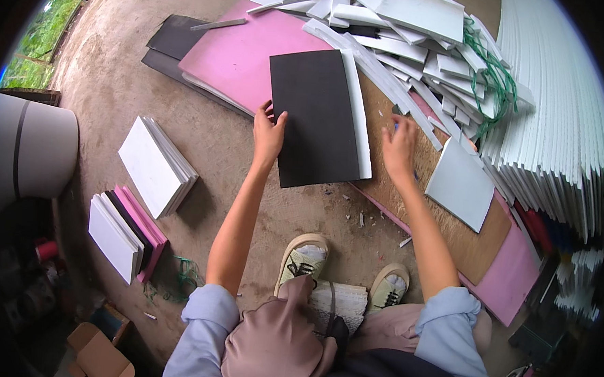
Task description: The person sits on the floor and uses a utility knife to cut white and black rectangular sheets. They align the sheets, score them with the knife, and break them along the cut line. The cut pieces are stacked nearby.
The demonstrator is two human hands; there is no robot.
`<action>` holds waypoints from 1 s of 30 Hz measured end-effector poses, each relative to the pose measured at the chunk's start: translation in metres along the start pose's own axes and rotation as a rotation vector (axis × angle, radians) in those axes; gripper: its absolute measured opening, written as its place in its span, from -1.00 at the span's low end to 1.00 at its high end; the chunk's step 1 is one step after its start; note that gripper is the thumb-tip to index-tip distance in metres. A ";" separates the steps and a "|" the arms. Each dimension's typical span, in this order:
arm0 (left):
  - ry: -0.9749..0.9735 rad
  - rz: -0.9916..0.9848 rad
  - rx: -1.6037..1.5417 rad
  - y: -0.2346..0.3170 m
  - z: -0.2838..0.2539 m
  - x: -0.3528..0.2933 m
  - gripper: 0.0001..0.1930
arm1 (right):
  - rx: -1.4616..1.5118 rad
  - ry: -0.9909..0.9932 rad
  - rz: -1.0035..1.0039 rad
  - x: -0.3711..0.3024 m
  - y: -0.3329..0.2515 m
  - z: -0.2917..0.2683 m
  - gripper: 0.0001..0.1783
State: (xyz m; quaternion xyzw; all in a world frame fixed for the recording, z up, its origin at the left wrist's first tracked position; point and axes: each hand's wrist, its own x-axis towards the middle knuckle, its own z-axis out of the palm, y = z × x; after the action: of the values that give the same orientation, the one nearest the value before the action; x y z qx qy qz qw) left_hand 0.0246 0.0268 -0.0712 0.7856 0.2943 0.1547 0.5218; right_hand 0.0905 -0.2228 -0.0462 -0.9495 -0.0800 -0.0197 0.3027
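Observation:
A black foam sheet (314,117) lies over a white sheet (358,116), whose strip shows along the right side. My left hand (269,133) grips the black sheet's left edge, thumb on top and fingers at the rim. To the right of the sheets, my right hand (400,149) hovers over a brown board (412,170). Its fingers are curled around something small with dark and blue parts, too hidden to name. Near my right forearm rests a white foam slab (461,183), partly on the board.
Ahead lie a large pink sheet (247,52), a heap of white foam offcuts (419,37) and tangled green string (493,82). Tall white sheets (559,99) are stacked at right. At left stand cut-foam stacks (154,168) (118,237), a white roll (41,147) and a cardboard box (98,355).

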 end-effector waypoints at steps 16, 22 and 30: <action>-0.189 -0.054 0.013 0.011 -0.010 -0.014 -0.51 | 0.620 -0.376 0.238 0.030 0.020 0.048 -0.70; -0.177 -0.050 0.080 0.007 -0.011 -0.013 -0.51 | 0.673 -0.391 0.249 0.029 0.019 0.043 -0.70; -0.165 -0.105 0.089 0.014 -0.013 -0.018 -0.48 | 0.648 -0.381 0.221 0.028 0.016 0.039 -0.71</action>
State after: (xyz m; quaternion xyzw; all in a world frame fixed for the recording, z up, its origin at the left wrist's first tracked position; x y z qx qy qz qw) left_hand 0.0079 0.0213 -0.0516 0.8014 0.2977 0.0486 0.5165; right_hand 0.1200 -0.2090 -0.0851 -0.7942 -0.0341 0.2159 0.5669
